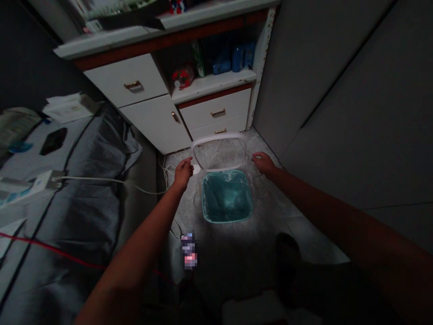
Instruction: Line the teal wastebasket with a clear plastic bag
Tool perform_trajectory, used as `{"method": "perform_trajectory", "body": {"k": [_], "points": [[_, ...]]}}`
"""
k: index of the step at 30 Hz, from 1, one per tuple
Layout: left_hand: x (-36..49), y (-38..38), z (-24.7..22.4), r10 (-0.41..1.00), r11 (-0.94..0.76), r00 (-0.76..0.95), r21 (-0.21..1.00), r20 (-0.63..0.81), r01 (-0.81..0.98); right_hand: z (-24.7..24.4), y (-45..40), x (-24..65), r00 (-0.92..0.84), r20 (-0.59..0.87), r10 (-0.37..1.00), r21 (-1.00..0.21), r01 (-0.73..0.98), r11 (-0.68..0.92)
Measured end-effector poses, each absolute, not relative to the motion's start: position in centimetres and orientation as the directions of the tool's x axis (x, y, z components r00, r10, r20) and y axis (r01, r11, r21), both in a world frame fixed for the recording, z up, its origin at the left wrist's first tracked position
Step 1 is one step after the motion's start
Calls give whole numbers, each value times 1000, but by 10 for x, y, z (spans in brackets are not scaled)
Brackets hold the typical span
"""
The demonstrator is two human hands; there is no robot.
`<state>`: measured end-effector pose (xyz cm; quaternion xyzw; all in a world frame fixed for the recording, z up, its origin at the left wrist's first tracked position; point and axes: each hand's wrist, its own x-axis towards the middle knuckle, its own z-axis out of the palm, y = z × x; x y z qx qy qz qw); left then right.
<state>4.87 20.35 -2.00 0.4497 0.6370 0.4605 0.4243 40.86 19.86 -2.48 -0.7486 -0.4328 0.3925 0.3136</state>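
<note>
The teal bin (227, 221) opens upward, its white ring (219, 136) longest crosswise; left hand (184, 171) and right hand (264, 164) (fingers loosely curled) are released.

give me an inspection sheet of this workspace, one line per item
Surface: gray marbled floor, dark toward the bottom of view
Job's things: teal bin standing on the floor; white ring behind its opening
Clutter: pixelated item on the floor; dark flat object on gray bedding
Grippers: left hand and right hand flank the ring, fingers curled; grip unclear
Cables: white cable from bedding toward floor; red cord across bedding
Surroundings: white cabinet ahead, gray panels at right
</note>
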Motion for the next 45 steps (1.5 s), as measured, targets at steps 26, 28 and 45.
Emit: {"method": "perform_trajectory", "body": {"k": [26, 28, 45], "points": [[40, 42, -40, 972, 48, 164, 824, -169, 564, -5, 75, 397, -69, -616, 785, -758, 325, -566], [37, 38, -51, 967, -3, 196, 766, -161, 643, -18, 71, 396, -73, -566, 821, -747, 466, -474], [26, 36, -63, 947, -32, 229, 644, -225, 765, -30, 68, 400, -280, -328, 902, -336, 927, 165]]}}
